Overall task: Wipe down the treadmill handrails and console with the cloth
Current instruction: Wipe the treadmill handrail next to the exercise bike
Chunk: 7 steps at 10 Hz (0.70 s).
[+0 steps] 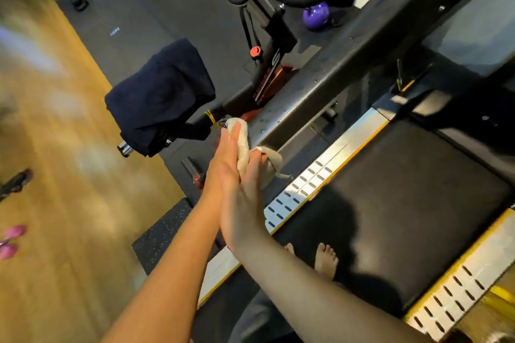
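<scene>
While we stand over the treadmill belt (390,203), the head view shows the cloth (243,135) sandwiched between our two palms at the near end of the handrail (334,64). Our left hand (224,164) lies flat on the cloth's outer side, fingers straight and pressed together. Our right hand (245,203) backs it from the belt side; we cannot tell whether its fingertips curl into the fabric. The rail's long axis runs away from our fingers, up and to the right, so we judge the next stroke should follow that line.
</scene>
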Available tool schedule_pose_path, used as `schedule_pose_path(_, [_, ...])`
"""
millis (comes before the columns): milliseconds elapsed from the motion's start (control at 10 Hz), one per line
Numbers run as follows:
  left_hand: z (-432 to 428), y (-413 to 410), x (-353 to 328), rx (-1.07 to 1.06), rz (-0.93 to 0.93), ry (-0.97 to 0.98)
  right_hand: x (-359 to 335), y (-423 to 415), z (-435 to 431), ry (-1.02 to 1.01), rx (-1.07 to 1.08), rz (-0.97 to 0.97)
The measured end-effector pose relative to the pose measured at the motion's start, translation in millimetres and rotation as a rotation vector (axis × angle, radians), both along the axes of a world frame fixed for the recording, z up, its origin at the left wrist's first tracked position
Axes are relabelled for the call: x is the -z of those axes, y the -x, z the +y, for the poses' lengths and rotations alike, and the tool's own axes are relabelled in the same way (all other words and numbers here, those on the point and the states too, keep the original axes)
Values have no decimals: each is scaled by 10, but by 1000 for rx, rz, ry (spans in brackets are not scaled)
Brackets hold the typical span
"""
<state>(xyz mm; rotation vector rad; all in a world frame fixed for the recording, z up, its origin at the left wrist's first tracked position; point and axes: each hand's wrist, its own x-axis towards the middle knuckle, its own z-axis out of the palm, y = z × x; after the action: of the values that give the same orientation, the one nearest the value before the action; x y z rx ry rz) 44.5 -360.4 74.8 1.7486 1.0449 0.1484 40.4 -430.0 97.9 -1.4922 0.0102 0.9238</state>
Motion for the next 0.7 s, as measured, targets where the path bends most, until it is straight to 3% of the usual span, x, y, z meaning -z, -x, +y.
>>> schedule_pose_path(100, [-4,-25,-51,-52,19,33,282,-262,53,50,124,-15])
schedule_pose_path(200, [-175,53,-184,-159,-2,342,250,-388,-20,39,148,140])
schedule_pose_path(300, [-281,254,-292,-91,-104,280,84,-188,-113,-43,62,145])
schedule_pose_path(400, [116,244,-124,60,-60,184,-77,199,-72,-121,75,41])
schedule_pose_path(500, [399,14,-27,39,-27,321,106,-102,71,-81,169,-7])
schedule_pose_path(600, [543,-84,169,109,-71,418,326,-585,186,-47,393,86])
schedule_pose_path(700, [552,133,186,152,-143,474,350,-319,198,-54,366,-4])
